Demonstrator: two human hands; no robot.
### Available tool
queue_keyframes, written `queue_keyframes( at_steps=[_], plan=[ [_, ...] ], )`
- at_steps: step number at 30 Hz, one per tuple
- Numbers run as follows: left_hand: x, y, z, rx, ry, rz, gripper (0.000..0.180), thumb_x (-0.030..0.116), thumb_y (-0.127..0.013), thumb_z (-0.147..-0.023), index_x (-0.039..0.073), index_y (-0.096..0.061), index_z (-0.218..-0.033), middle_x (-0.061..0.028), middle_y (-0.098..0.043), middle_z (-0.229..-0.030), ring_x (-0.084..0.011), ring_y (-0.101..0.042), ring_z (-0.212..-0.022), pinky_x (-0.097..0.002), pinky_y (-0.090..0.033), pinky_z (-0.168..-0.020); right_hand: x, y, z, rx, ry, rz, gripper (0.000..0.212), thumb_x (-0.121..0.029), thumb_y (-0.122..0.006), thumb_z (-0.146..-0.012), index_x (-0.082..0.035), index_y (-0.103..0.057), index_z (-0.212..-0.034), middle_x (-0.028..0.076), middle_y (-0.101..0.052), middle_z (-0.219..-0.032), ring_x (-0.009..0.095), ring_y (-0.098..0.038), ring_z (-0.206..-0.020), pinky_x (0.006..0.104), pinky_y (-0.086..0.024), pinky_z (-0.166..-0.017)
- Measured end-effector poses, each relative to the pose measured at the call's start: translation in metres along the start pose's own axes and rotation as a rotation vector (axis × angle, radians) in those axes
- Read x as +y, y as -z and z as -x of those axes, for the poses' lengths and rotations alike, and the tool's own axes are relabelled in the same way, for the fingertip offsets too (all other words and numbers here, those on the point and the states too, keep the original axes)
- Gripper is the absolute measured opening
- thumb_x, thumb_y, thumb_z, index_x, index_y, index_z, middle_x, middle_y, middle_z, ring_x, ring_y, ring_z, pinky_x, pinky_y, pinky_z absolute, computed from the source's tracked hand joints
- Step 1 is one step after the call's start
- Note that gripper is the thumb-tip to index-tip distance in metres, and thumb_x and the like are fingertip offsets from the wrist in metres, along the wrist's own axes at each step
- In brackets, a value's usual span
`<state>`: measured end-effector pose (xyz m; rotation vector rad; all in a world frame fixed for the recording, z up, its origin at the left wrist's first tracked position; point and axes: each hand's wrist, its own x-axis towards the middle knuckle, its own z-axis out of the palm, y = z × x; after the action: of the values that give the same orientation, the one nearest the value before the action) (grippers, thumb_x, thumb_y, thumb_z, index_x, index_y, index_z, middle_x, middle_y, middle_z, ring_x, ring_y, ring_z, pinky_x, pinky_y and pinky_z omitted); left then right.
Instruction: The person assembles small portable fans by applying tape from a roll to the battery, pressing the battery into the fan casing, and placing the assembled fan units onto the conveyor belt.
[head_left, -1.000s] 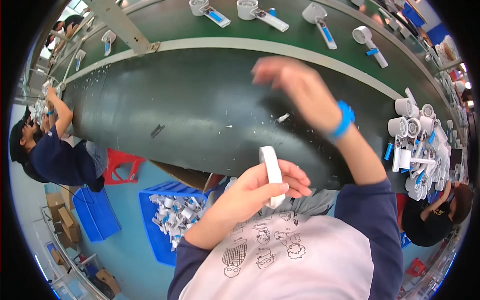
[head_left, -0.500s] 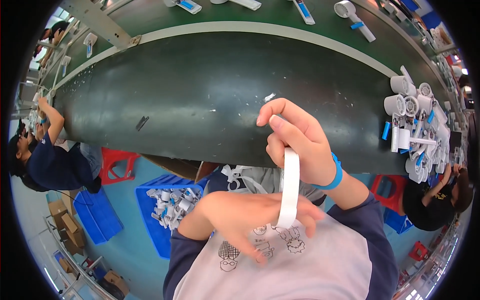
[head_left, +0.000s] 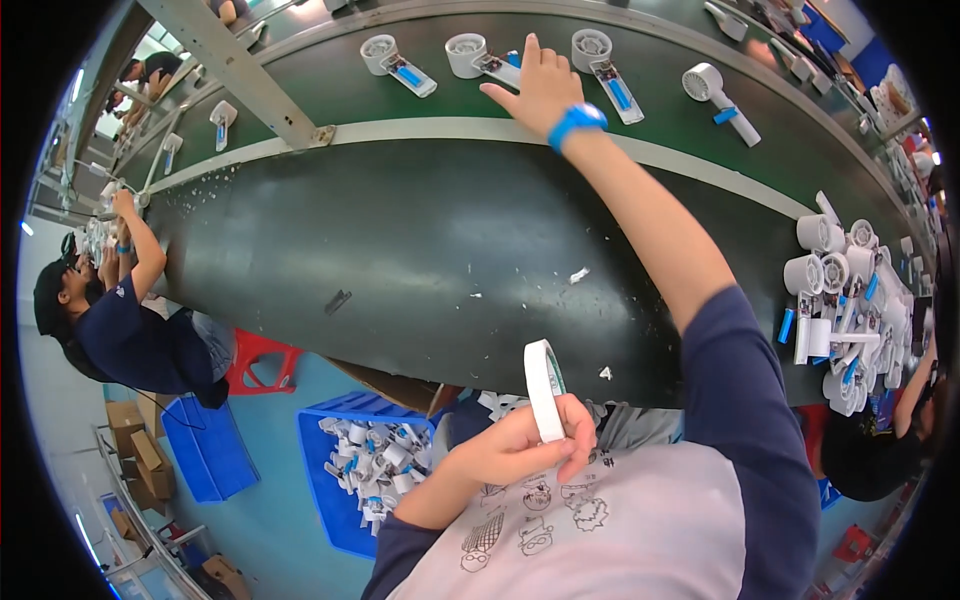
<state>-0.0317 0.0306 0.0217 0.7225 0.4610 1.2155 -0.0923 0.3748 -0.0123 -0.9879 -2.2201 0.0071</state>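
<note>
1. As our right hand [head_left: 545, 90] stretches across the green belt [head_left: 300, 95], its fingers are spread and the thumb stands apart; it is at the handle end of a white handheld fan [head_left: 466, 55], though we cannot tell whether skin meets plastic.

2. Our left hand [head_left: 530, 445], near our chest, grasps a white ring-shaped roll [head_left: 543, 385] between thumb and curled fingers; the ring stands nearly upright, at the near edge of the black worktop [head_left: 430, 220].

3. More fans lie spaced along the belt, one [head_left: 380, 53] to the left of our reach and another [head_left: 592, 47] just to its right (blue cylinders show in their open handles).

4. On our right, a pile of fans [head_left: 840, 300] crowds the worktop's end; below left, a blue crate [head_left: 318, 490] holds white parts, near a seated co-worker [head_left: 140, 335].
</note>
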Motion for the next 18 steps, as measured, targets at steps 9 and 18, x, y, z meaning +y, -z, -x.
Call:
queue_keyframes(
  at_steps=[9,18],
  plan=[
    [0.005,0.019,0.026,0.468,-0.173,-0.170,0.015,0.003,-0.044,-0.092,-0.001,-0.050,-0.104,-0.0068,-0.059,-0.076,-0.0113,-0.054,-0.069,-0.0246,-0.042,-0.069,0.005,0.100,0.094,-0.219,0.164,-0.081,0.055,-0.010,-0.065,-0.080,0.006,-0.042,-0.127,0.023,-0.057,-0.102,0.036,-0.055,-0.097,0.0424,-0.045,-0.082],
    [-0.009,0.014,-0.043,0.471,-0.048,-0.440,0.036,0.000,-0.043,-0.093,-0.003,-0.045,-0.129,-0.0091,-0.059,-0.109,-0.0126,-0.057,-0.094,-0.0254,-0.043,-0.085,-0.013,0.241,0.258,-0.538,-0.203,-0.261,0.061,-0.006,-0.059,-0.082,0.005,-0.036,-0.138,0.020,-0.051,-0.108,0.033,-0.050,-0.098,0.0377,-0.040,-0.089]
  ],
)
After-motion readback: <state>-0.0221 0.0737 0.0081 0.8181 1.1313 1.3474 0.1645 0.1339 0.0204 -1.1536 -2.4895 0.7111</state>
